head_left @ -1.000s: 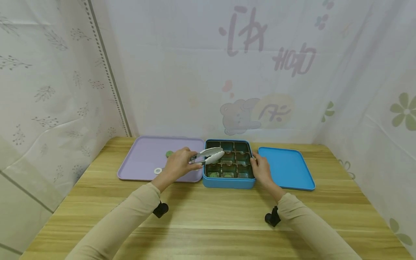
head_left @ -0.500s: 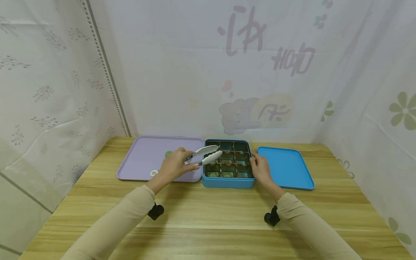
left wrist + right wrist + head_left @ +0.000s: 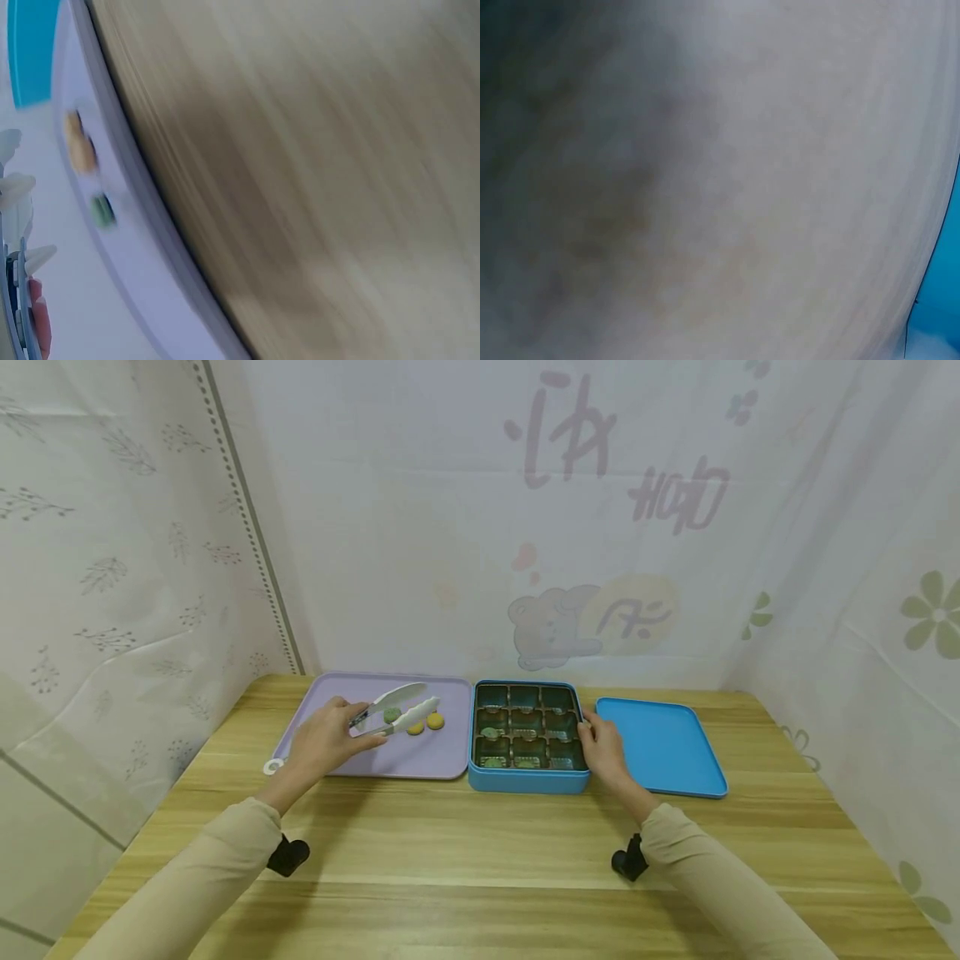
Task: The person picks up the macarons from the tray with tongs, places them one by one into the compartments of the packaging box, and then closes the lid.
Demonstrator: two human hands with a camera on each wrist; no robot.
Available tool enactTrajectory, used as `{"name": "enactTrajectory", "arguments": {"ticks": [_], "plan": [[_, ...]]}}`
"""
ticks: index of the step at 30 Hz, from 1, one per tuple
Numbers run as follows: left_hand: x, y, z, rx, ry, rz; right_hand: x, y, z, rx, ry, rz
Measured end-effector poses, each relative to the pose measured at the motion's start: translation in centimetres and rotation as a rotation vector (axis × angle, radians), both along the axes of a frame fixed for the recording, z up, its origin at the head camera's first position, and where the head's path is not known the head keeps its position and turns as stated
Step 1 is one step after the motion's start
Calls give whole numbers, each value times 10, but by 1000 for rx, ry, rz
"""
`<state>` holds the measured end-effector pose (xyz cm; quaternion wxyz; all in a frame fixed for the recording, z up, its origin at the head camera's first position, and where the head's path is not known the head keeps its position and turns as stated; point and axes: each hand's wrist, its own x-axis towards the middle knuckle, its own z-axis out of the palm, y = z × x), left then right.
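Observation:
My left hand [image 3: 322, 739] holds a pair of tongs [image 3: 405, 708] with white tips above the purple tray [image 3: 307, 752]. The tips stand apart with nothing gripped between them, and a white ring [image 3: 273, 766] sticks out behind the hand. Beneath the tips lie a small round green piece [image 3: 392, 715] and two yellow ones [image 3: 415, 727]. My right hand [image 3: 603, 747] grips the right side of a blue box [image 3: 528, 783]. Its dark insert has three rows of compartments; green pieces sit in the middle-row left one [image 3: 491, 733] and in two of the front row. The right wrist view is mostly blurred.
A flat blue lid [image 3: 663, 747] lies right of the box, partly behind the right hand. Tray, box and lid stand side by side at the back of the wooden table [image 3: 465, 868]. A printed curtain [image 3: 420, 527] hangs behind.
My left hand has moved left with the tongs, from over the box to over the tray. The middle-row green piece and the yellow pieces now show. The right hand stays at the box.

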<state>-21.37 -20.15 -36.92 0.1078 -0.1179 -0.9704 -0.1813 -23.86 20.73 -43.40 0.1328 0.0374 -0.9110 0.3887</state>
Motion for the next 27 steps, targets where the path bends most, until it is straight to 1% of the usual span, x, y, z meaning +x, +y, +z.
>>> {"name": "enactTrajectory", "arguments": {"ticks": [5, 10, 12, 18, 27], "plan": [[2, -29, -2, -24, -34, 30, 0, 1, 1, 2, -6, -2], [4, -45, -6, -44, -77, 66, 1, 1, 2, 6, 6, 3], [4, -48, -8, -51, -86, 74, 1, 1, 2, 8, 14, 2], [3, -51, -12, -73, -94, 64, 1, 0, 0, 17, 50, 2], [-1, -50, -14, -78, -92, 54, 0, -1, 0, 12, 49, 3]]}}
